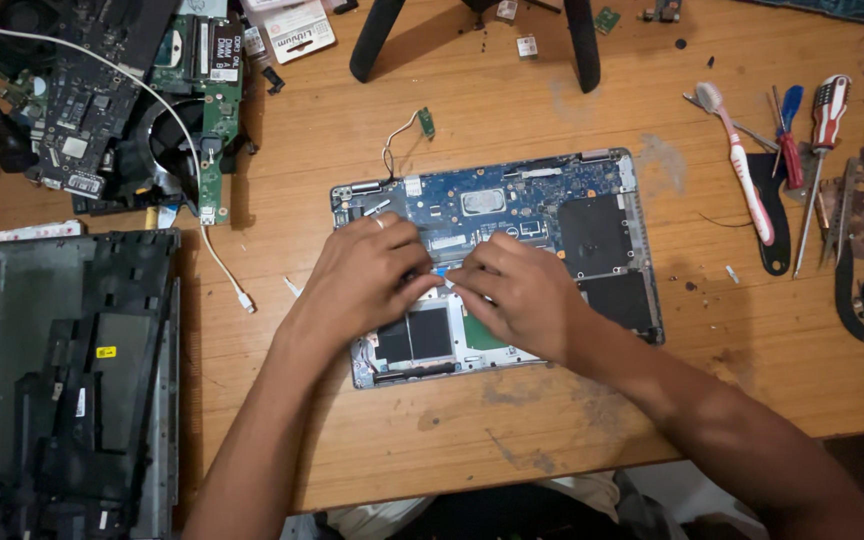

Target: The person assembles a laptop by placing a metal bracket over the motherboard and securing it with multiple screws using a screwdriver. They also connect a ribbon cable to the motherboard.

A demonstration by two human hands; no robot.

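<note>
An opened laptop base [602, 240] lies on the wooden table, its blue circuit board [512, 200] exposed along the far edge. My left hand [367, 275] rests on the middle of the base with a ring on one finger, its fingertips pressed down near a small connector. My right hand [517, 290] meets it from the right, fingertips pinched at the same spot on a small white part. What lies under the fingers is hidden. A loose wire with a small green board [425, 122] trails off the base's far left corner.
Stacked circuit boards and a fan [177, 140] fill the far left, with a white cable [217, 255] running down. A dark laptop shell [72, 380] lies near left. A toothbrush [747, 165], screwdrivers [822, 130] and tweezers lie at right. Black tripod legs [582, 45] stand behind.
</note>
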